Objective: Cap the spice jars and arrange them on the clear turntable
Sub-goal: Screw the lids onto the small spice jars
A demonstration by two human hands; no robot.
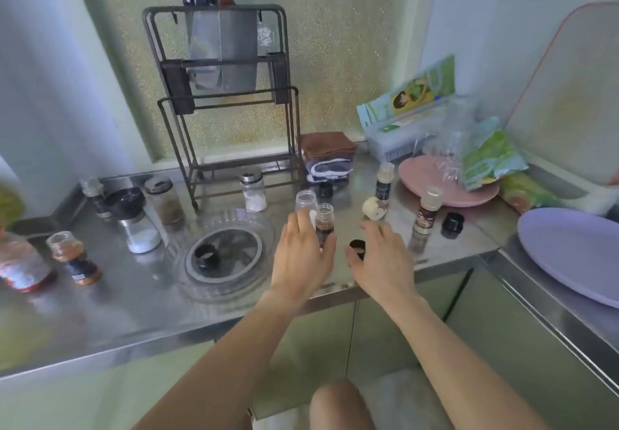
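My left hand wraps around an open jar of dark spice standing on the steel counter, right of the clear turntable. My right hand holds a black cap between thumb and fingers, just right of that jar. An empty open jar stands behind my left hand. One black cap lies on the turntable. Two more black caps lie on the counter. A white cap lies on its side. Two open jars stand at the right.
At the left stand several jars: a salt grinder, a brown-spice jar, an open orange-spice jar and a red-labelled bottle. A knife rack stands behind. A pink plate and a purple plate sit at the right.
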